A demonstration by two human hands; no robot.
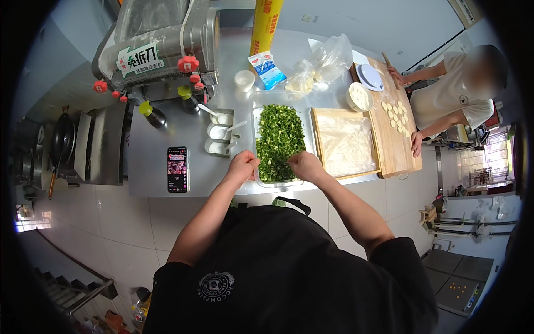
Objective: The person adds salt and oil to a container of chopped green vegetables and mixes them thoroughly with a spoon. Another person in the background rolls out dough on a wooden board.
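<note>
Before me stands a clear plastic tub (253, 104) spread with finely chopped green vegetables (280, 133) mixed with paler bits. My left hand (243, 167) grips the tub's near-left rim between thumb and curled fingers. Over the tub's near-right part is my right hand (308, 167), its bent fingertips down at the greens; whether any are pinched in them is hidden. Left of the tub, several small metal condiment containers (218, 132) hold white powder or granules, with white spoons (236, 126) in them.
Two green-capped bottles (155, 117) and a phone (178, 169) are on the left. A dough-pressing machine (154, 50) stands behind. To the right are a floured wooden tray (348, 144), a bowl (359, 97) and a board (398, 160) with dough pieces, where another person holds a rolling pin (390, 71).
</note>
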